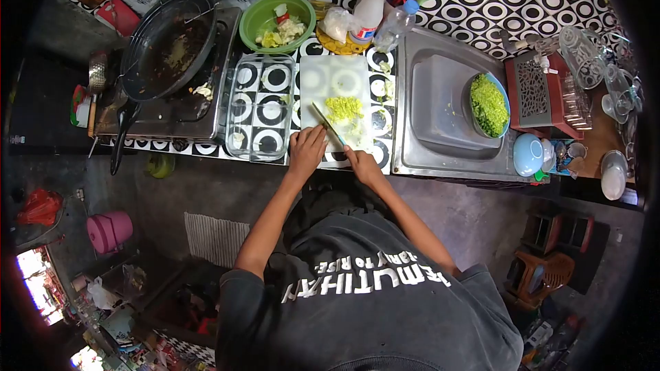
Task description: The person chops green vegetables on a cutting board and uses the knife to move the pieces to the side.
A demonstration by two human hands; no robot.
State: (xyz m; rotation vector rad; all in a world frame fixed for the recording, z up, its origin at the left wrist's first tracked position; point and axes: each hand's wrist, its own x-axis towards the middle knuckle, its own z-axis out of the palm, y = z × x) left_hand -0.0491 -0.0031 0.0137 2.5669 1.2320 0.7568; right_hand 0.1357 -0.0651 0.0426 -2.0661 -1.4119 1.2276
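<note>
A white cutting board (317,75) lies on the tiled counter with a heap of chopped yellow-green vegetable (343,108) on it. My right hand (363,165) is closed round the handle of a knife (330,124), whose blade points up and left beside the heap. My left hand (308,145) rests at the board's lower left edge, close to the blade, its fingers bent together. Whatever lies under those fingers is too small and hidden to name.
Left of the board are a clear glass dish (260,106), a green bowl (250,27) and a pan (168,48) on the stove. Bottles (370,10) stand behind. At right, a bowl of chopped greens (489,106) sits in the steel sink (405,96).
</note>
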